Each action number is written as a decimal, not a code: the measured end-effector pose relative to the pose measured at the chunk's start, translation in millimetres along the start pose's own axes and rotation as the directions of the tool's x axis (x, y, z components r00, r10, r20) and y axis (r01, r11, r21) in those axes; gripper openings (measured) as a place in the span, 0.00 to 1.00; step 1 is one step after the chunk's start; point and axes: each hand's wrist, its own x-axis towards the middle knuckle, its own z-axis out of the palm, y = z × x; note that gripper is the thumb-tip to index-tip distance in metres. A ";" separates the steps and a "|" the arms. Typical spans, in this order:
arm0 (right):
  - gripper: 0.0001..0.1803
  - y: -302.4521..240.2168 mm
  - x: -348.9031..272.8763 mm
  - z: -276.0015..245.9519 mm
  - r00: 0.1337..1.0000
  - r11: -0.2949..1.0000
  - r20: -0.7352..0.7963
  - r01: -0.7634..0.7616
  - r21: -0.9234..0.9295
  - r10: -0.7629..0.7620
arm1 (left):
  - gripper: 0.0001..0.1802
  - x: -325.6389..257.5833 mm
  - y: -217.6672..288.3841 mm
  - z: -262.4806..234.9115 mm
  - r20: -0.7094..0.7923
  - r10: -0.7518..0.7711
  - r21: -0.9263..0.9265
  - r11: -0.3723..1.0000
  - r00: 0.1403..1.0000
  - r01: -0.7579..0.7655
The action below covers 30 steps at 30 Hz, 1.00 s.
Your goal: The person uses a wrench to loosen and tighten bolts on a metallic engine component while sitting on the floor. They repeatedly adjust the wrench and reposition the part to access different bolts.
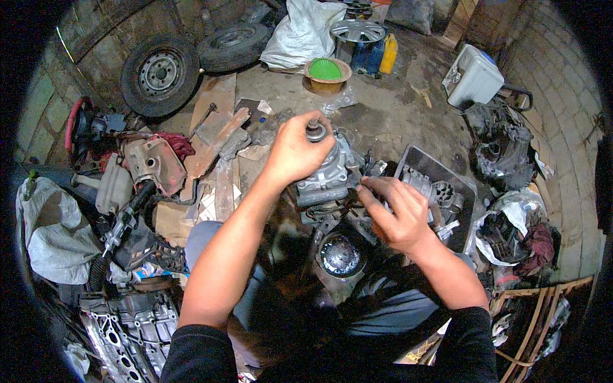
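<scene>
A grey metal gearbox-like housing stands in front of me, between my knees. My left hand is wrapped round the splined metal shaft that sticks up at its top, the shaft's end showing above the fist. My right hand is at the housing's right side, its thumb and index finger drawn together at a small metal part that I cannot make out. Nearer to me, below the housing, sits a dark round opening with a shiny, wet-looking inside.
A black tray of metal parts lies to the right. An engine block is at lower left, wheels at far left. A bowl with a green basket, a white jerrycan and a sack of parts stand around.
</scene>
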 end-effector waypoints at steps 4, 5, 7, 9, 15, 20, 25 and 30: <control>0.18 -9.8 0.4 7.8 0.999 0.999 0.039 0.001 -0.033 0.000 | 0.07 0.3 -1.0 1.6 0.006 0.010 0.001 1.000 1.000 -0.010; 0.19 -9.5 -1.3 9.7 0.999 1.000 0.034 0.006 -0.029 -0.005 | 0.07 0.6 -1.1 2.1 0.009 0.003 -0.002 1.000 1.000 -0.003; 0.19 -9.3 -3.0 13.7 1.000 1.000 0.018 0.017 -0.018 -0.017 | 0.07 1.0 -1.6 1.7 0.015 -0.012 -0.004 1.000 1.000 0.012; 0.19 -4.0 -4.4 10.5 1.000 1.000 0.013 0.023 0.005 -0.023 | 0.06 0.2 -0.6 2.3 -0.005 0.000 -0.023 1.000 1.000 -0.001; 0.22 23.9 -16.4 -0.7 1.000 0.997 -0.028 0.014 0.070 -0.012 | 0.06 -0.7 -3.7 1.8 -0.001 0.007 -0.006 1.000 1.000 -0.007; 0.24 49.8 -32.8 1.3 0.999 0.999 -0.010 -0.035 0.002 0.035 | 0.06 -0.4 -3.6 4.0 -0.004 0.033 -0.021 0.999 0.999 -0.033; 0.23 69.3 -28.6 15.2 0.999 0.980 0.013 -0.039 -0.195 0.042 | 0.09 0.1 -3.3 2.4 -0.006 0.007 -0.072 0.997 1.000 -0.008; 0.22 96.2 -20.2 50.0 0.999 0.971 0.029 -0.011 -0.237 0.018 | 0.09 1.4 -4.0 3.0 0.008 -0.012 -0.097 0.995 1.000 0.013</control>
